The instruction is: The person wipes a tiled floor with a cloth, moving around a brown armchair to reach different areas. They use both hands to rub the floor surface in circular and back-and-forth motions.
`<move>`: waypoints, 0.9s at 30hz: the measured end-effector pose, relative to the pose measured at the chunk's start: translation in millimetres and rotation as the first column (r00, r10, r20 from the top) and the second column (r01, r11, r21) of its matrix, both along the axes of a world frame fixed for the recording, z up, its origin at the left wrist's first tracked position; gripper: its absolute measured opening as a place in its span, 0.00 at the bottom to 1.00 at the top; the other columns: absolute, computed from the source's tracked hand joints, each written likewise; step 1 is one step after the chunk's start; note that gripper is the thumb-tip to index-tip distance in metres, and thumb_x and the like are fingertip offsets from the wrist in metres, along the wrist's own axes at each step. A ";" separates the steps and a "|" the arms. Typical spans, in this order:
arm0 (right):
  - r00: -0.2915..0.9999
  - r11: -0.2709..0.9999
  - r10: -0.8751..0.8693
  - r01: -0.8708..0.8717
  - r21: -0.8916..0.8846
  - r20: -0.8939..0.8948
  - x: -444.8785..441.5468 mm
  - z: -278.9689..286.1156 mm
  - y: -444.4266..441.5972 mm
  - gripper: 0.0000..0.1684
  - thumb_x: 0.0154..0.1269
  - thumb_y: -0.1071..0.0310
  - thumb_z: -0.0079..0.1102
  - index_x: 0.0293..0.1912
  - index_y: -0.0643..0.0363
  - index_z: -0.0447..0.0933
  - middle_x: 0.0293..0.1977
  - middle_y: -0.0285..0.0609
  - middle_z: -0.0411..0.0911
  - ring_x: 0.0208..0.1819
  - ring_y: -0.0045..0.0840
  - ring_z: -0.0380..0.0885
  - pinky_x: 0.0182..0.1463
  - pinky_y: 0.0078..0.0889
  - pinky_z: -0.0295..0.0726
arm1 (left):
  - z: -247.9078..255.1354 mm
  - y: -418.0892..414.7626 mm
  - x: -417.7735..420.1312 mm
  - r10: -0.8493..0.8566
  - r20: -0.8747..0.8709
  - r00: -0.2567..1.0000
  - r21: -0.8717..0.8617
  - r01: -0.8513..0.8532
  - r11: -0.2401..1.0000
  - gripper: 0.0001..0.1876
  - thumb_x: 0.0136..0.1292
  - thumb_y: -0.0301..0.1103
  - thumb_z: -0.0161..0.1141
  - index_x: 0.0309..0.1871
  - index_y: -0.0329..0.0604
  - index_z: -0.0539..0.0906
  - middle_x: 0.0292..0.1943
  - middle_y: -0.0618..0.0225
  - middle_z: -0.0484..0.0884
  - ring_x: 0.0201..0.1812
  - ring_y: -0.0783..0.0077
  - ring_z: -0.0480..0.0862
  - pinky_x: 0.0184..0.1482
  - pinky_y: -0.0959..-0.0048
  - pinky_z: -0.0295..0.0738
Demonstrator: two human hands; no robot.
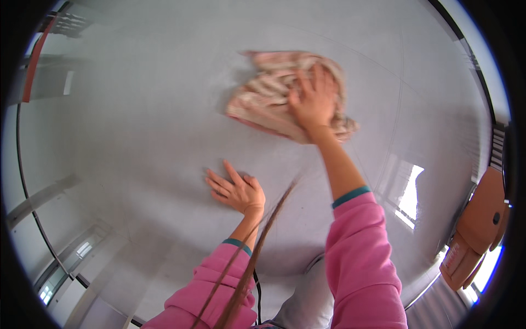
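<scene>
My right hand (314, 98) presses flat, palm down, on a crumpled pink and cream patterned cloth (263, 107). The cloth spreads out mostly to the left of the fingers, and its outline is somewhat blurred. Under it lies a broad, glossy grey surface (156, 94). Lower and to the left, my left hand (238, 191) rests on the same surface with its fingers apart and nothing in it. Both arms wear pink sleeves with teal cuffs. A long strand of hair (263, 242) hangs in front of the left forearm.
An open brown cardboard box (476, 218) with a dark round hole stands at the right edge. At the upper left is a red strip (38, 66). Bright window reflections show on the glossy surface. My leg in pale trousers (308, 300) is at the bottom.
</scene>
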State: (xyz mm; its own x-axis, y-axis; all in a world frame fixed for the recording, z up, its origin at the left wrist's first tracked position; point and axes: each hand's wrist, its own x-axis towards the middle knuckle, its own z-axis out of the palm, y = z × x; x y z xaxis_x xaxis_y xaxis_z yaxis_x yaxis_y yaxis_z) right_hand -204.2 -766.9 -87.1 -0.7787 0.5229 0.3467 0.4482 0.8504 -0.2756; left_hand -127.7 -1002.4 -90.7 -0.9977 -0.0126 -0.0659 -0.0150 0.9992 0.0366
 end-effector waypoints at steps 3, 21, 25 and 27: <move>0.960 0.967 -0.254 0.248 0.065 0.117 106.3 -3.0 48.0 0.28 0.62 0.53 0.50 0.61 0.45 0.71 0.68 0.52 0.58 0.70 0.47 0.53 0.72 0.50 0.49 | -1.1 0.2 -0.2 -0.008 -0.006 1.000 0.027 0.008 1.000 0.35 0.60 0.40 0.49 0.73 0.51 0.56 0.73 0.43 0.44 0.74 0.43 0.42 0.67 0.42 0.44; 0.800 0.852 -0.442 0.516 -0.090 0.407 239.3 17.9 -245.2 0.36 0.56 0.52 0.54 0.66 0.44 0.65 0.70 0.58 0.49 0.72 0.58 0.42 0.72 0.62 0.40 | 11.2 -225.2 10.3 -0.794 -0.127 0.594 0.323 0.782 0.533 0.29 0.56 0.30 0.49 0.65 0.39 0.67 0.69 0.40 0.55 0.69 0.37 0.56 0.65 0.40 0.50; 0.836 0.881 -0.359 0.450 -0.146 0.415 246.8 25.0 -238.5 0.36 0.54 0.52 0.54 0.64 0.43 0.67 0.70 0.58 0.49 0.71 0.58 0.43 0.71 0.63 0.41 | 7.0 -226.5 15.4 -0.846 -0.105 0.523 0.158 0.848 0.505 0.28 0.61 0.35 0.42 0.66 0.39 0.67 0.69 0.39 0.57 0.69 0.35 0.57 0.66 0.40 0.50; 0.852 0.878 -0.351 0.444 -0.180 0.388 247.4 20.7 -238.5 0.34 0.55 0.51 0.54 0.64 0.42 0.68 0.69 0.57 0.51 0.71 0.58 0.45 0.70 0.64 0.44 | 3.8 -230.0 16.5 -0.844 -0.125 0.521 0.194 0.847 0.494 0.30 0.55 0.33 0.45 0.66 0.41 0.66 0.69 0.39 0.55 0.69 0.34 0.56 0.66 0.39 0.48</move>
State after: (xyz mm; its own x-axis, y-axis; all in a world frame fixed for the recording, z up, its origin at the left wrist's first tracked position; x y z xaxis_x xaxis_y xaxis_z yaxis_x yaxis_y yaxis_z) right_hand 43.1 -1005.4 -66.4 -0.5280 0.8452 -0.0834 0.8357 0.4995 -0.2285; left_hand -111.2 -1232.5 -86.9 -0.5238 0.8498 0.0583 0.8352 0.4990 0.2312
